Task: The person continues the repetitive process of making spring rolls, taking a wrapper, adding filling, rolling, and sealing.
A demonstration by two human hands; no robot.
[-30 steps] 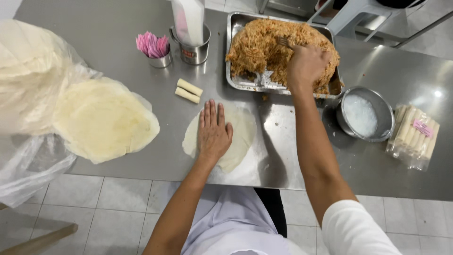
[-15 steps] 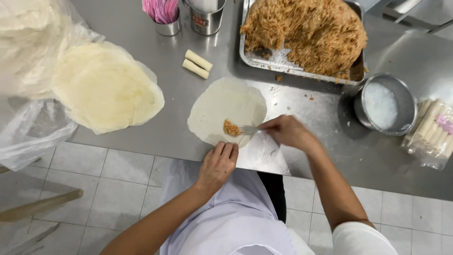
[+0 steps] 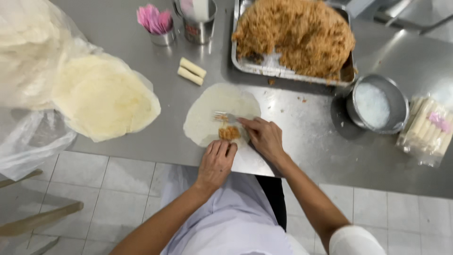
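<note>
Since half a second ago, we note the left hand (image 3: 215, 163) has slid up to the wrapper's near edge, and the fork now lies over the filling rather than beside it. We record the right hand (image 3: 265, 138) closed on the fork (image 3: 225, 116), tines pointing away to its left, over the wrapper (image 3: 221, 113). A small heap of filling (image 3: 229, 132) sits on the wrapper just left of the right hand and directly beyond the left fingertips. We see the left hand flat, fingers together, holding nothing, its fingertips touching the wrapper's near rim. The wrapper lies flat on the desk (image 3: 302, 141), under both hands. Beyond the right hand stands a tray (image 3: 245, 66) heaped with brown shredded filling. Well to its right we find a metal bowl (image 3: 376, 105) and a bag of rolls (image 3: 427, 130). Beyond the left hand lie two finished rolls (image 3: 191, 72); far to its left, a stack of wrappers (image 3: 104, 98) on plastic.
</note>
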